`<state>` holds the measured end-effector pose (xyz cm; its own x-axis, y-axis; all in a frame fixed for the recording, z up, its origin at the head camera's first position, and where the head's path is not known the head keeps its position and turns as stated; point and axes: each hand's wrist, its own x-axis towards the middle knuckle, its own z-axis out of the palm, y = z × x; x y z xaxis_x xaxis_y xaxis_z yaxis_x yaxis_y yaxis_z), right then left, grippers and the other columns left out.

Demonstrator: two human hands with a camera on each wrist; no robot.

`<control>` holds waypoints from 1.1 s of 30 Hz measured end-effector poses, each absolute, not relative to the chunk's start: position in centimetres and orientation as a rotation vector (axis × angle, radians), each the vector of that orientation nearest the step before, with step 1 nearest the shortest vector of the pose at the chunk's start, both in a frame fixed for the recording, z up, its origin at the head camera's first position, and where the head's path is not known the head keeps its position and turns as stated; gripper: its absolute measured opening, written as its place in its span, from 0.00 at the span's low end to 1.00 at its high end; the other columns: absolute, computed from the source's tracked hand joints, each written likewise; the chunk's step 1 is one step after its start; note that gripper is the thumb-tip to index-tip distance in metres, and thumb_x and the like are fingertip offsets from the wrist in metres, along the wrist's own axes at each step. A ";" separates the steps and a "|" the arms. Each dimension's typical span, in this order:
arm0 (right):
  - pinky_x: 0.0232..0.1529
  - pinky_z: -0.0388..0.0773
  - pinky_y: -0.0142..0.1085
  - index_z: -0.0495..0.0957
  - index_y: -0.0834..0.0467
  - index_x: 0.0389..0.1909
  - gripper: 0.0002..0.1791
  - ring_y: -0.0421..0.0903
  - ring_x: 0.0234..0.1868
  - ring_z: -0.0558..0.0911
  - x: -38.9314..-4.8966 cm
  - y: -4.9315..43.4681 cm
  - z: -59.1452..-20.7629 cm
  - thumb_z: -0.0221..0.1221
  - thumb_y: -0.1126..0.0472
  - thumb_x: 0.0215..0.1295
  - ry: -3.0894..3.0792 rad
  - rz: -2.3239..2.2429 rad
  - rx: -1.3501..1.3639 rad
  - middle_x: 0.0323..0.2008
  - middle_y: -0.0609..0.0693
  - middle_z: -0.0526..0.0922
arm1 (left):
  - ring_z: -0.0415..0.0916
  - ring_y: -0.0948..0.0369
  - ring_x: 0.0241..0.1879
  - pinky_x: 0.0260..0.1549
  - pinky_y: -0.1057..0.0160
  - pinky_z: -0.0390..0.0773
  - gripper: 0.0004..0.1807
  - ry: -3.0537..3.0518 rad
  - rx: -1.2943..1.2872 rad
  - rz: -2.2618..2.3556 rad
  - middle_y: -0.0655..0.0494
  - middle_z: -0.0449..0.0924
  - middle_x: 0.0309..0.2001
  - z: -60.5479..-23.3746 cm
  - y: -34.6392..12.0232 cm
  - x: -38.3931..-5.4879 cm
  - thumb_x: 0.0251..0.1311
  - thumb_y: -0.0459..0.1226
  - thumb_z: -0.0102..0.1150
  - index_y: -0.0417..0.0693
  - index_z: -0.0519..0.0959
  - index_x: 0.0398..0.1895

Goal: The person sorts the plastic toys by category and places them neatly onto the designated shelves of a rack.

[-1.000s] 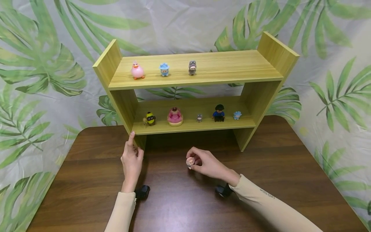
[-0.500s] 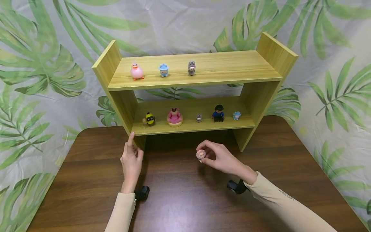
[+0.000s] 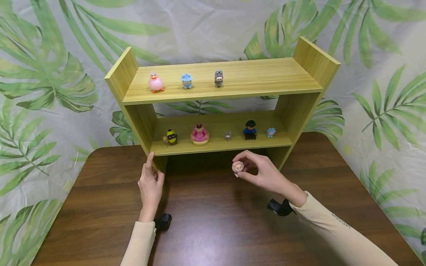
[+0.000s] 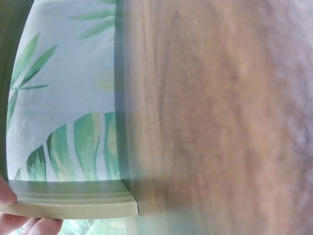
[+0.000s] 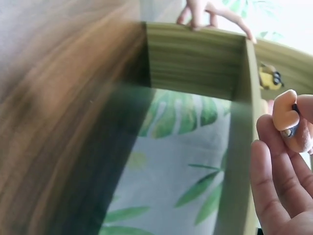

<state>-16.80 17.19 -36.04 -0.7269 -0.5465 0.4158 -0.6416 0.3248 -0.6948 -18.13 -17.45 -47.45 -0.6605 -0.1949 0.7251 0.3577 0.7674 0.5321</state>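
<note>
In the head view, my left hand [image 3: 151, 188] touches the left front corner of the wooden shelf [image 3: 219, 149], its index finger extended and other fingers bent. Fingertips [image 4: 46, 226] also show at the side panel's front edge in the left wrist view. My right hand [image 3: 263, 170] pinches a small pale pink toy figurine [image 3: 237, 167] between thumb and fingers. It is above the table, just in front of the lower board. The right wrist view shows the figurine [image 5: 286, 111] from another side, partly covered by fingers.
On the upper board stand a pink duck figure [image 3: 156, 83], a blue-hatted figure [image 3: 187, 81] and a grey one [image 3: 218, 79]. The lower board holds several more, including a yellow-and-black figure [image 3: 171, 137], a pink bear [image 3: 199, 135] and a dark-capped figure [image 3: 249, 130].
My right hand has moved rightward and up toward the shelf, carrying the pink figurine. My left hand stays at the shelf corner. The figures on the boards keep their places.
</note>
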 end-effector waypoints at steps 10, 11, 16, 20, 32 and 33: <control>0.40 0.77 0.36 0.75 0.61 0.49 0.19 0.42 0.37 0.80 -17.2 18.2 -33.3 0.64 0.73 0.56 -2.365 1.385 1.105 0.41 0.48 0.80 | 0.63 0.56 0.21 0.20 0.53 0.64 0.45 -2.137 -0.114 -0.859 0.45 0.65 0.30 -47.2 -17.4 -18.1 0.52 0.20 0.52 0.66 0.56 0.71; 0.40 0.77 0.35 0.75 0.61 0.49 0.20 0.43 0.37 0.80 -17.2 18.2 -33.1 0.64 0.74 0.55 -2.351 1.389 1.104 0.41 0.48 0.80 | 0.64 0.56 0.21 0.20 0.53 0.64 0.46 -2.138 -0.114 -0.857 0.45 0.65 0.30 -47.2 -17.4 -18.1 0.52 0.20 0.52 0.66 0.56 0.71; 0.41 0.76 0.32 0.75 0.62 0.50 0.21 0.44 0.37 0.80 -17.2 18.6 -31.6 0.63 0.76 0.55 -2.310 1.418 1.080 0.43 0.50 0.80 | 0.63 0.56 0.21 0.19 0.53 0.64 0.46 -2.137 -0.114 -0.858 0.45 0.65 0.30 -47.2 -17.3 -18.2 0.52 0.20 0.51 0.66 0.56 0.70; 0.41 0.76 0.32 0.76 0.62 0.50 0.22 0.44 0.38 0.80 -17.3 18.8 -30.6 0.63 0.78 0.54 -2.270 1.401 1.067 0.45 0.50 0.80 | 0.62 0.56 0.21 0.19 0.54 0.63 0.46 -2.142 -0.116 -0.863 0.45 0.65 0.30 -47.2 -17.3 -18.2 0.52 0.20 0.51 0.67 0.56 0.71; 0.40 0.74 0.29 0.77 0.66 0.50 0.24 0.42 0.37 0.79 -17.8 20.0 -26.7 0.63 0.81 0.50 -2.147 1.280 1.070 0.43 0.54 0.81 | 0.61 0.56 0.21 0.19 0.55 0.63 0.46 -2.143 -0.119 -0.858 0.44 0.65 0.30 -47.4 -17.5 -18.2 0.52 0.19 0.51 0.67 0.56 0.71; 0.40 0.74 0.29 0.77 0.66 0.50 0.24 0.42 0.37 0.79 -17.9 20.0 -26.5 0.63 0.81 0.50 -2.142 1.270 1.070 0.43 0.54 0.81 | 0.61 0.56 0.21 0.19 0.55 0.62 0.46 -2.142 -0.119 -0.855 0.44 0.65 0.30 -47.4 -17.5 -18.1 0.52 0.19 0.51 0.67 0.55 0.71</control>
